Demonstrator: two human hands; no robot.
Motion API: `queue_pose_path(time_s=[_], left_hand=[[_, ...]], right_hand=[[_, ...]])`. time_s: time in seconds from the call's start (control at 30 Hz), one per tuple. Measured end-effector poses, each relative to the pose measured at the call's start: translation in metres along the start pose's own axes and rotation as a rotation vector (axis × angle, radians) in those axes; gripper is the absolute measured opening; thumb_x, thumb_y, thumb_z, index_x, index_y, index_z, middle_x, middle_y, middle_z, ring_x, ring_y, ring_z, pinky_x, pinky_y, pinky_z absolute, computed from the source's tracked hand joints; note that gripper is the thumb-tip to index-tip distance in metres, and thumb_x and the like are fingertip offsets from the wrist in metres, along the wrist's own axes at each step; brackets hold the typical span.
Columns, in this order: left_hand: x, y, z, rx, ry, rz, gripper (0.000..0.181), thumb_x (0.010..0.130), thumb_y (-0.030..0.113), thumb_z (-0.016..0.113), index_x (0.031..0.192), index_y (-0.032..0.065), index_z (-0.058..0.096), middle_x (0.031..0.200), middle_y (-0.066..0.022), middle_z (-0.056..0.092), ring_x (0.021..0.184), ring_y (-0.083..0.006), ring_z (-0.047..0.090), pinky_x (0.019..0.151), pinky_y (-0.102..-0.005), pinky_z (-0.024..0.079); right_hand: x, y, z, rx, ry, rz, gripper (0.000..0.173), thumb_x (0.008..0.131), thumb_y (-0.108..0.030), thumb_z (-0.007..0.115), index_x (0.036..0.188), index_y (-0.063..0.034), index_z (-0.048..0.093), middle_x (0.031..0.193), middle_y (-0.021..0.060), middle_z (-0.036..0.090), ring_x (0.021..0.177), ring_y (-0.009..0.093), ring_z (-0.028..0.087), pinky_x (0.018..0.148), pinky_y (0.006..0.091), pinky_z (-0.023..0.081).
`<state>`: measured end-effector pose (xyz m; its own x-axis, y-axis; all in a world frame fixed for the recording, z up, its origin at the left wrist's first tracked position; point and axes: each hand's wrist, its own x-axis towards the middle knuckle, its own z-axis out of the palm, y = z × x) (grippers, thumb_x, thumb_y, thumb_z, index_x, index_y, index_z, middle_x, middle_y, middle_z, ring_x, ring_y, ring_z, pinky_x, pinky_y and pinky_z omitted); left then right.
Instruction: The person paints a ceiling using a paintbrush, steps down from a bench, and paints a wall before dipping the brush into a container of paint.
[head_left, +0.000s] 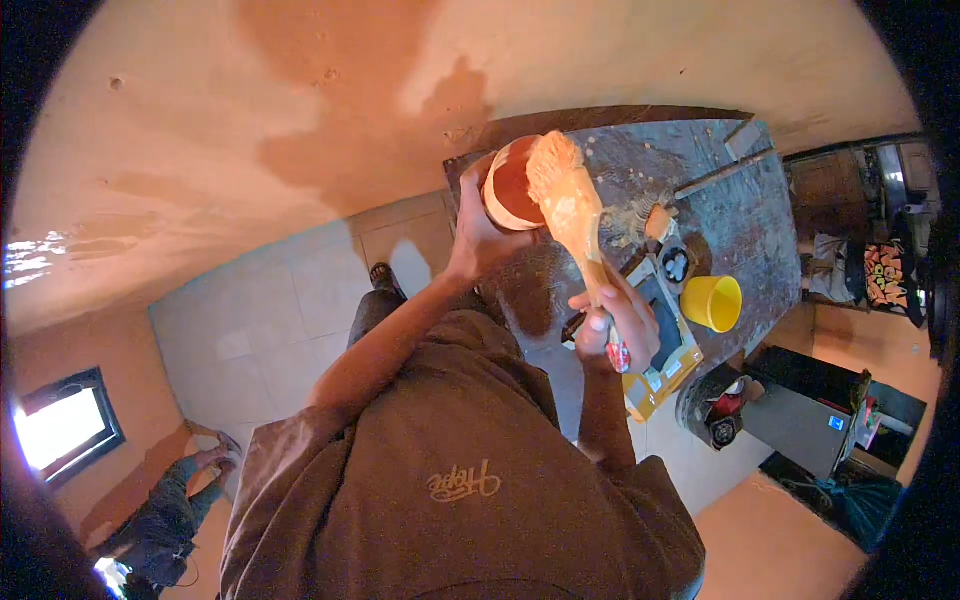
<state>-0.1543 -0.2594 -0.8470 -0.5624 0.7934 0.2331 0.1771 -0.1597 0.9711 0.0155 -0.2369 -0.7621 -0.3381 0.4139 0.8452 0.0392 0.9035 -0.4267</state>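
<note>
My left hand (480, 229) grips a round, open container (517, 216) with a pale rim, tilted so its reddish inside shows. In my right hand (626, 319) is the wooden handle of a wide paintbrush (574, 206). The brush points away from me, and its bristles and ferrule are coated in pale peach paint. The bristles overlap the container's right rim in the picture; I cannot tell whether they touch it. Both hands are held above a dark, paint-spotted table (742, 225).
A wall (600, 52) with darker patches rises beyond the table. On the table are a yellow cup (711, 304), a cardboard box (686, 352) and a dish with white pieces (675, 264). Another person (165, 502) is at the lower left. Pale tiles (262, 315) cover the floor.
</note>
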Motion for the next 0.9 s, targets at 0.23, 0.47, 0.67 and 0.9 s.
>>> queue_pose_path(time_s=[0.23,0.47,0.67,0.9], left_hand=[[-0.001,0.002,0.000,-0.024,-0.011,-0.032,0.100,0.052,0.012,0.087,0.130,-0.0009,0.026,0.126,-0.0168,0.044,0.120,-0.0267,0.045,0.102,-0.0355,0.037],[0.000,0.008,0.002,-0.046,-0.007,-0.007,0.098,0.052,0.008,0.085,0.130,-0.0005,0.026,0.125,-0.0157,0.043,0.120,-0.0256,0.045,0.102,-0.0353,0.037],[0.001,0.010,0.003,-0.024,-0.022,-0.015,0.100,0.052,0.006,0.084,0.131,0.0006,0.024,0.126,-0.0158,0.042,0.120,-0.0255,0.044,0.101,-0.0353,0.037],[0.002,0.005,0.001,-0.013,-0.034,0.013,0.100,0.051,0.006,0.084,0.131,0.0006,0.024,0.125,-0.0156,0.043,0.119,-0.0259,0.045,0.101,-0.0355,0.037]], right_hand=[[-0.008,-0.001,-0.003,-0.013,-0.022,0.016,0.030,0.092,-0.026,0.050,0.102,0.0019,0.056,0.089,0.0287,0.064,0.045,0.022,0.059,0.040,0.0293,0.048],[-0.010,-0.001,-0.014,-0.057,-0.049,0.118,0.036,0.093,-0.033,0.049,0.105,0.0000,0.056,0.085,0.0273,0.065,0.045,0.021,0.059,0.041,0.0303,0.048],[-0.008,0.004,-0.015,-0.006,-0.061,0.078,0.036,0.093,-0.034,0.050,0.103,-0.0003,0.057,0.087,0.0269,0.065,0.045,0.021,0.059,0.042,0.0299,0.048],[-0.004,-0.005,-0.011,-0.032,-0.039,0.140,0.037,0.093,-0.037,0.050,0.101,-0.0019,0.058,0.088,0.0255,0.065,0.045,0.020,0.059,0.043,0.0287,0.047]])
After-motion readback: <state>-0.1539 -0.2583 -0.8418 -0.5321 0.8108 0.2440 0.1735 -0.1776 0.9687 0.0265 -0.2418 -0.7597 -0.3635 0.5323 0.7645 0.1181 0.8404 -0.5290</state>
